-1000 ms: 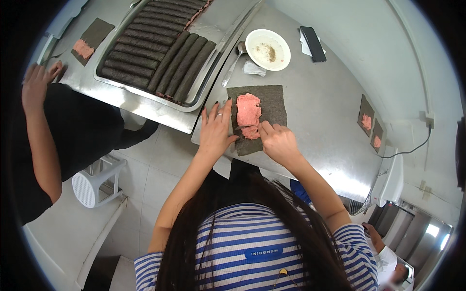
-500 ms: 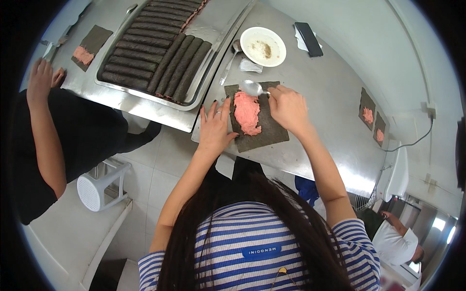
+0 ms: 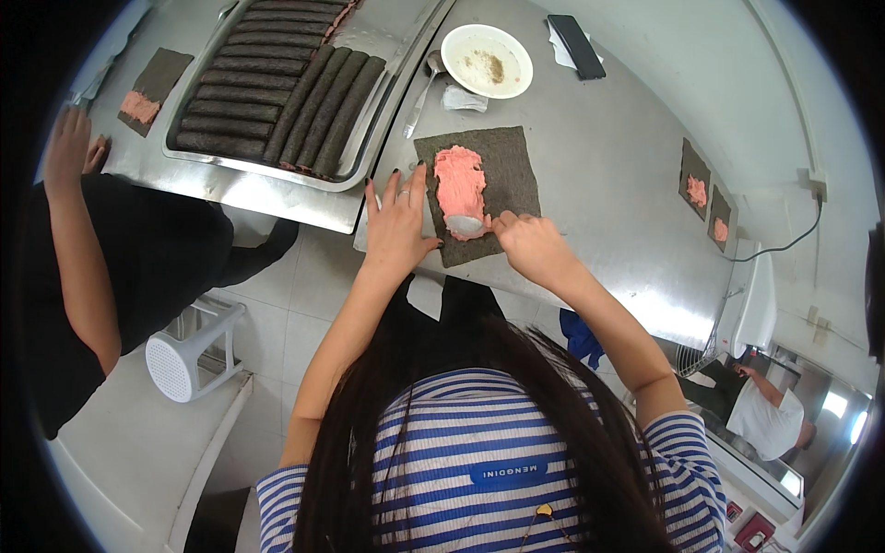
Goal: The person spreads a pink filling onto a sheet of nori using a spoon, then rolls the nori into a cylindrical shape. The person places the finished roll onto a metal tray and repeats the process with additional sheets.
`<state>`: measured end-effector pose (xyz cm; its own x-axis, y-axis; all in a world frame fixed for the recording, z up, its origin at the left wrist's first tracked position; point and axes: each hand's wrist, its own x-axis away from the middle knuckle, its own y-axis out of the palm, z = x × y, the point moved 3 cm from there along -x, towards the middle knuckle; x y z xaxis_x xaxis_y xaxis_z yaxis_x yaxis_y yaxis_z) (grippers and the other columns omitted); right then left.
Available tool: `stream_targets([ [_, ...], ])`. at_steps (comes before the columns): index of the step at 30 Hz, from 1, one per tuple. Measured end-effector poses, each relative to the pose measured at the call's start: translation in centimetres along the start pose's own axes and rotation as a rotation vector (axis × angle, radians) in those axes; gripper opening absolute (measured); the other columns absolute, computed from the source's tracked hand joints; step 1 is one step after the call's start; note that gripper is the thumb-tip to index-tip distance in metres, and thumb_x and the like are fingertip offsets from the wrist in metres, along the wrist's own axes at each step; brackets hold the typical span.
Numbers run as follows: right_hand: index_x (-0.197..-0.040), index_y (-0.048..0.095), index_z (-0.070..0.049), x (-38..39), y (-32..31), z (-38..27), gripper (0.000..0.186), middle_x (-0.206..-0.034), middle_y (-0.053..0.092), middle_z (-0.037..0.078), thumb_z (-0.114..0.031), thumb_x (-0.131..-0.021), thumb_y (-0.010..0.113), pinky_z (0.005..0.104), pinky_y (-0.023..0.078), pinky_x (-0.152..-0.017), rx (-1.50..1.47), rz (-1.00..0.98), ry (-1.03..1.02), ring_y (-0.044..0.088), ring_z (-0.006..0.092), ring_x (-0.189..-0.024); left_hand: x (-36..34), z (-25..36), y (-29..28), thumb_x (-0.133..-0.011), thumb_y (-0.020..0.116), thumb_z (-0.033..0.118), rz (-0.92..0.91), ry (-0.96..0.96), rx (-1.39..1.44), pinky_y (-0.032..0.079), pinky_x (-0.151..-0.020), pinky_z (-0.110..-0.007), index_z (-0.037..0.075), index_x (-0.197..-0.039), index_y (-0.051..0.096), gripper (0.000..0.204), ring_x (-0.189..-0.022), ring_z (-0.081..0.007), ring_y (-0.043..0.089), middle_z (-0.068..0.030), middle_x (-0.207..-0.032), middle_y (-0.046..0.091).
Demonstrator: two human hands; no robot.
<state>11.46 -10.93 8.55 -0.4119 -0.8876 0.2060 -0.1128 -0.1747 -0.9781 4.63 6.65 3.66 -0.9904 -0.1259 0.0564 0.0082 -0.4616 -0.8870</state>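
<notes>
A dark seaweed sheet (image 3: 512, 175) lies flat on the metal table before me. Pink meat paste (image 3: 458, 182) covers a long strip on its left half. My right hand (image 3: 535, 247) is closed around the handle of a metal spoon (image 3: 464, 224), whose bowl presses on the near end of the paste. With fingers spread, my left hand (image 3: 398, 221) rests at the sheet's left edge and holds nothing. Its fingertips and thumb touch the sheet's border.
A metal tray (image 3: 355, 175) with several dark seaweed rolls (image 3: 309, 106) stands at the left. Beyond the sheet are a white bowl (image 3: 489, 60), another spoon (image 3: 422, 97) and a phone (image 3: 576, 46). Two smaller sheets with paste (image 3: 695, 191) lie far right. A co-worker's arm (image 3: 83, 249) is at left.
My right hand has drawn the spoon from the far end of the paste to its near end. The paste strip looks flatter and more even. My left hand stays at the sheet's edge.
</notes>
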Motion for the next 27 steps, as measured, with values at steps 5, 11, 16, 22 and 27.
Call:
stream_targets([
  [5, -0.091, 0.062, 0.002, 1.7, 1.3, -0.3, 0.017, -0.079, 0.06, 0.011, -0.005, -0.077, 0.055, 0.0353, 0.053, -0.056, -0.021, -0.006, 0.015, 0.064, 0.0252, -0.069, -0.2, 0.1, -0.2, -0.056, 0.087, 0.027, -0.007, -0.008, -0.018, 0.019, -0.109, -0.059, 0.005, -0.145, 0.02, 0.113, -0.133, -0.0332, 0.036, -0.0135, -0.135, 0.047],
  [11, -0.104, 0.061, 0.0, 3.0, -2.0, 0.6, 0.026, -0.084, 0.056, 0.008, -0.007, -0.079, 0.056, 0.0353, 0.05, -0.063, -0.127, 0.125, 0.014, 0.06, 0.0234, -0.075, -0.3, 0.1, -0.1, -0.056, 0.086, 0.028, -0.006, -0.001, -0.024, 0.019, -0.109, -0.059, 0.006, -0.145, 0.02, 0.113, -0.132, -0.0334, 0.037, -0.0146, -0.134, 0.048],
  [16, -0.097, 0.061, 0.0, 2.8, -3.2, 1.2, 0.021, -0.084, 0.056, 0.008, -0.005, -0.077, 0.055, 0.0371, 0.05, -0.064, -0.165, 0.237, 0.052, 0.059, 0.0247, -0.075, -0.3, 0.3, -0.2, -0.054, 0.087, 0.028, -0.04, -0.006, -0.042, 0.018, -0.11, -0.06, 0.004, -0.145, 0.02, 0.115, -0.132, -0.0344, 0.036, -0.0113, -0.137, 0.046],
  [22, -0.096, 0.062, -0.002, -1.1, -2.0, 3.6, 0.019, -0.087, 0.058, 0.011, -0.005, -0.08, 0.053, 0.0414, 0.051, -0.063, -0.157, 0.23, 0.235, 0.062, 0.0284, -0.077, 0.2, 0.1, -0.1, -0.056, 0.087, 0.028, -0.011, 0.029, -0.038, 0.018, -0.109, -0.06, 0.004, -0.145, 0.02, 0.114, -0.132, -0.0354, 0.035, -0.0117, -0.137, 0.046],
  [27, -0.101, 0.065, -0.003, -5.1, -0.3, 2.9, 0.026, -0.092, 0.06, 0.015, -0.009, -0.08, 0.052, 0.0454, 0.051, -0.066, -0.106, -0.012, 0.348, 0.064, 0.0335, -0.08, 0.3, -0.1, 0.1, -0.057, 0.086, 0.028, -0.041, 0.005, -0.02, 0.016, -0.11, -0.06, 0.006, -0.146, 0.018, 0.113, -0.134, -0.0344, 0.033, -0.0135, -0.14, 0.043],
])
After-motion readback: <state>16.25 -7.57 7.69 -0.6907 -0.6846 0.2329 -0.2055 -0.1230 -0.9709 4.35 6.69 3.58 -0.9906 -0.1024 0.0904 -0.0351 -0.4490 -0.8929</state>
